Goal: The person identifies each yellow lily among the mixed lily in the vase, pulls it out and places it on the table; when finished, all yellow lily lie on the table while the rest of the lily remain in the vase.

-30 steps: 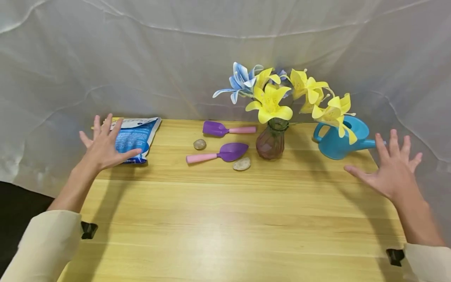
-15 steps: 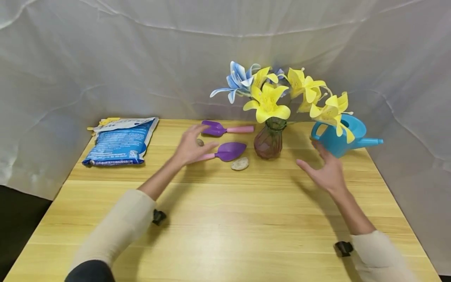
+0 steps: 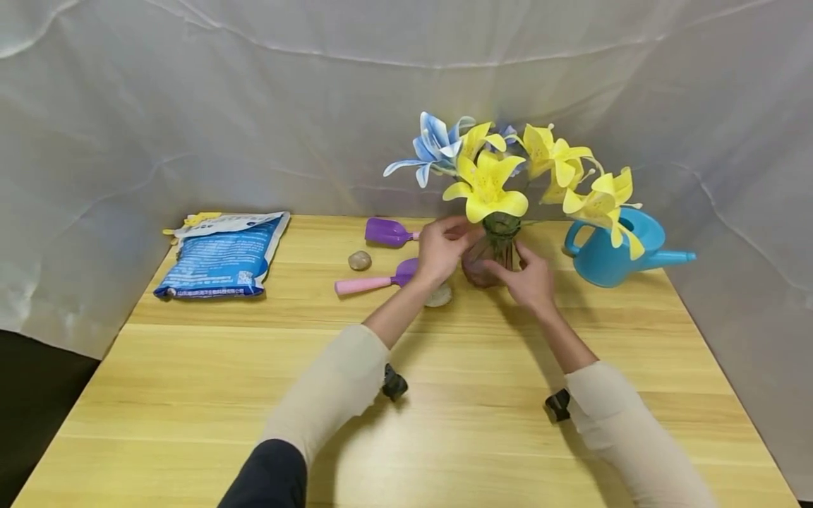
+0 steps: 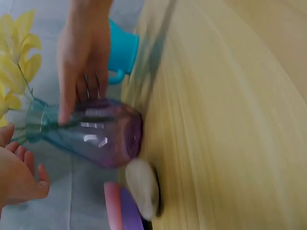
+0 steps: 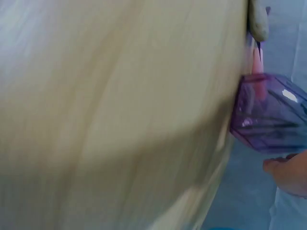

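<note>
Grey cloth [image 3: 286, 127], wooden counter [image 3: 470, 423], flower-filled vase [image 4: 96, 136]

Between the two grips stands the vase, upright on the counter, see-through and purplish below, greenish at the neck; dark stems [image 4: 84, 120] show through its wall, and yellow flowers [image 3: 489, 187] and a blue flower [image 3: 435, 144] spread above both grips. At the vase's left side is the left grip [image 3: 438, 250], its fingers loose and apart from the thumb; whether they touch the neck is unclear. At the other side is the right grip [image 3: 532, 279], its thumb passing in front of the vase; I cannot tell whether it is clamped on it.

Right of the right grip sits a blue watering can [image 3: 606, 264], spout pointing away to the right, yellow petals overlapping its mouth; well left of the left grip lies a blue and white bag [image 3: 222, 257], its contents hidden.

Just left of the left grip are a purple scoop [image 3: 384, 232] and a pink-handled trowel [image 3: 377, 282], both partly covered by that hand, with a brown stone [image 3: 359, 260] between them; a pale stone [image 3: 440, 295] lies partly hidden under the left forearm; the counter's grain runs crosswise in front of both grips, and the cloth hangs creased behind them.
</note>
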`<state>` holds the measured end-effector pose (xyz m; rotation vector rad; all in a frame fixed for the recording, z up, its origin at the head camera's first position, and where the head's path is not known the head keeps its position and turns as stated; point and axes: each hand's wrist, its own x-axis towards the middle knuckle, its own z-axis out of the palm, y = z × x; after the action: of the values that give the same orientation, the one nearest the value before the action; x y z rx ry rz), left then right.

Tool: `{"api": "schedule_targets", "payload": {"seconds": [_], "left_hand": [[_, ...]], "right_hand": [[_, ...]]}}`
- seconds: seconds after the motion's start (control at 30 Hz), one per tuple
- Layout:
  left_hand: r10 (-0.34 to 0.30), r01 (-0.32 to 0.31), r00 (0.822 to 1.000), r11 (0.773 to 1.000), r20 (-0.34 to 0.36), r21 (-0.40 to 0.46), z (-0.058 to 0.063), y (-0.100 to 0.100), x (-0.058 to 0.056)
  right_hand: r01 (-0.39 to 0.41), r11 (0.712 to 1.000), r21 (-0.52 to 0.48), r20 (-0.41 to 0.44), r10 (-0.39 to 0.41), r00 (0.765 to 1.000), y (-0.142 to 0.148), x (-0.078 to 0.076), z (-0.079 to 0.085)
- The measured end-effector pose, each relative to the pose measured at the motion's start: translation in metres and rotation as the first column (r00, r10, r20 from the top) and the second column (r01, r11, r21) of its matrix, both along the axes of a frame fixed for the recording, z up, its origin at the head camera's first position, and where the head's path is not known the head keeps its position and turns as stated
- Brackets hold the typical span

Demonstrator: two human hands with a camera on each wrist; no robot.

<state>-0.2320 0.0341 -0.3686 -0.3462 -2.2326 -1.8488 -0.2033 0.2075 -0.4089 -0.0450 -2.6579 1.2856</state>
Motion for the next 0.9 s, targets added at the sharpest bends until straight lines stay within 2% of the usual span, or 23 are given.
{"api": "schedule_targets", "payload": {"seconds": [0.17,0.23,0.4,0.47,0.7,0.9], "left_hand": [[0.034,-0.031,0.999,0.995,-0.031,0.09,0.004,0.022,-0.001],[0.057,-0.055,0.998,0.996,-0.024,0.071,0.005,0.027,-0.001],[0.14,-0.143,0.989,0.987,-0.049,-0.069,0.005,0.034,-0.002],[0.16,-0.166,0.984,0.983,-0.072,-0.077,0.005,0.036,-0.002],[0.124,-0.142,0.972,0.987,-0.2,-0.079,0.005,0.039,0.002],[0.077,-0.088,0.96,0.996,-0.27,-0.028,0.007,0.039,0.006]], "right_hand": [[0.045,0.999,0.028,-0.115,-0.042,0.993,-0.006,-0.003,-0.007],[0.063,0.997,0.036,-0.124,-0.058,0.991,-0.007,-0.004,-0.008],[0.069,0.997,0.036,-0.137,-0.064,0.989,-0.007,-0.005,-0.01],[0.067,0.997,0.044,-0.171,-0.058,0.984,-0.007,-0.005,-0.011],[0.027,1.0,0.015,-0.262,-0.022,0.965,-0.01,-0.006,-0.014],[0.032,0.99,0.139,-0.35,0.019,0.937,-0.01,-0.007,-0.014]]}}
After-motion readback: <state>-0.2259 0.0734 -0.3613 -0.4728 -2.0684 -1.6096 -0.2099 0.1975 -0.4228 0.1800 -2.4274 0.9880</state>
